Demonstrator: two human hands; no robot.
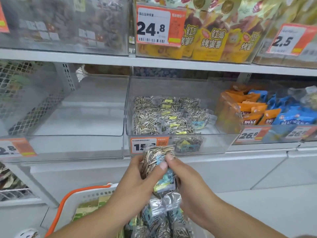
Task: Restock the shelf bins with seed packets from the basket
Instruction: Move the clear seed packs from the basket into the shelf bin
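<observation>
Two hands meet at lower centre of the frame, both clamped on one bundle: our left hand [137, 176] curls round a stack of seed packets [158, 162], thumb pressed across the front, while our right hand [187, 179] pinches the same stack from the other side, fingers closed on it. We judge the two-handed hold squares the slippery packets before lifting them to the bin [178, 143], directly above. Packets: clear glossy film, flat and pillow-shaped, striped sunflower seeds showing through, small blue-and-yellow labels. Bin: transparent rigid plastic, open-topped, partly filled with like packets lying in loose rows, an orange price tag [147, 145] on its front wall. Bin at left [77, 145]: same clear plastic, no packets showing. Bin at right [267, 134]: orange and blue foil pouches, standing upright. Basket [89, 194], bottom centre: white perforated plastic with an orange handle [60, 210], more seed packets [161, 225] heaped inside, below our wrists. Upper shelf: yellow printed bags [211, 40] behind clear fronts.
</observation>
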